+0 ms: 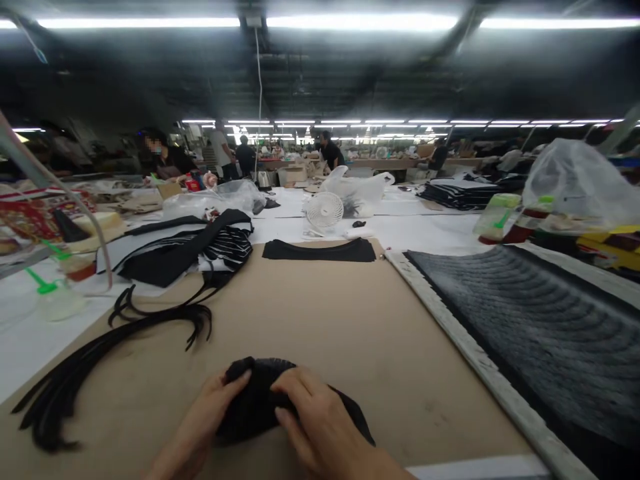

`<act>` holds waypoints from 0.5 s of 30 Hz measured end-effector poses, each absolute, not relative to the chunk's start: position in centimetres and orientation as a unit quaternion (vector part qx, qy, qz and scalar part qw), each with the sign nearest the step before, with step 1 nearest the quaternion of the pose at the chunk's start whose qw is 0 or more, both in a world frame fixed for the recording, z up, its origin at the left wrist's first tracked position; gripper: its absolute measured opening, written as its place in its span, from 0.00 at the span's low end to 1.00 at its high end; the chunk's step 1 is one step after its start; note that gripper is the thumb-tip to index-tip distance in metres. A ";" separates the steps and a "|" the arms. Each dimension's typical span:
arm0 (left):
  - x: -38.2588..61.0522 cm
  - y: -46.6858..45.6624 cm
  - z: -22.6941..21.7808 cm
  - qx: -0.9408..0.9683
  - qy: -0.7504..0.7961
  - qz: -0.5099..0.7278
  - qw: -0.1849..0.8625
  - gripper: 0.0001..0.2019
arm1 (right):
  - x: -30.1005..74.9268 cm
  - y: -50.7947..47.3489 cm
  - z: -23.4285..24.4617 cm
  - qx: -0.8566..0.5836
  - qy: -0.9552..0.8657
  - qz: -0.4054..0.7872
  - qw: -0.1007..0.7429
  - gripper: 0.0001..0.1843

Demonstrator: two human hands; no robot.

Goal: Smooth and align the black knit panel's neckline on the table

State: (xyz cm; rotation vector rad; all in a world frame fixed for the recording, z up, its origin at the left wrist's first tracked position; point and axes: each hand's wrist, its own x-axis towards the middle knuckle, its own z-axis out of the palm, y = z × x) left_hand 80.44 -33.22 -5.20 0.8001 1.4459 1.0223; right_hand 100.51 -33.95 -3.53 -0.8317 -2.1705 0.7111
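A small black fabric piece (257,393) lies bunched on a brown cardboard sheet (325,313) near the front edge. My left hand (213,410) pinches its left side, thumb on top. My right hand (315,417) presses and grips its right side, fingers curled over the cloth. Both hands are closed on the same piece.
A bundle of black straps (115,347) lies to the left, a flat black piece (320,251) at the sheet's far end. A stack of grey-black cut pieces (530,320) fills the right. Striped fabric (200,250), a small white fan (324,212), plastic bags and bottles stand behind. Other people work at far tables.
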 end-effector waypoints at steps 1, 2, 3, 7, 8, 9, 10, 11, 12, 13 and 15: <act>79.5 -33.2 -5.0 0.333 0.619 0.437 0.561 0.25 | 101.3 -34.4 -3.4 -0.316 -0.852 0.254 0.332 0.17; 78.7 -33.2 -4.7 0.334 0.620 0.440 0.556 0.24 | 102.3 -34.7 -3.2 -0.331 -0.856 0.232 0.320 0.19; 78.0 -33.0 -4.1 0.341 0.621 0.443 0.550 0.22 | 103.4 -34.9 -3.1 -0.370 -0.850 0.213 0.309 0.21; 76.8 -31.9 -0.8 0.398 0.620 0.433 0.519 0.18 | 107.4 -35.0 -3.3 -0.452 -0.833 0.179 0.264 0.21; 76.7 -31.5 0.2 0.413 0.619 0.428 0.513 0.17 | 108.1 -35.2 -3.5 -0.450 -0.837 0.184 0.251 0.23; 76.7 -31.0 1.1 0.427 0.616 0.424 0.507 0.17 | 108.5 -35.5 -3.8 -0.443 -0.842 0.193 0.238 0.25; 76.8 -30.6 1.9 0.439 0.612 0.424 0.503 0.17 | 108.8 -35.9 -4.2 -0.438 -0.847 0.201 0.224 0.29; 76.9 -30.1 2.6 0.450 0.606 0.424 0.501 0.17 | 109.0 -36.3 -4.6 -0.436 -0.850 0.205 0.213 0.33; 76.9 -29.6 3.2 0.458 0.600 0.424 0.500 0.18 | 109.2 -36.8 -5.1 -0.435 -0.852 0.203 0.208 0.36; 76.9 -29.2 3.7 0.465 0.594 0.423 0.502 0.19 | 109.3 -37.4 -5.5 -0.435 -0.854 0.196 0.207 0.39; 76.8 -28.4 4.6 0.471 0.585 0.421 0.508 0.20 | 109.8 -38.4 -6.3 -0.443 -0.852 0.184 0.212 0.41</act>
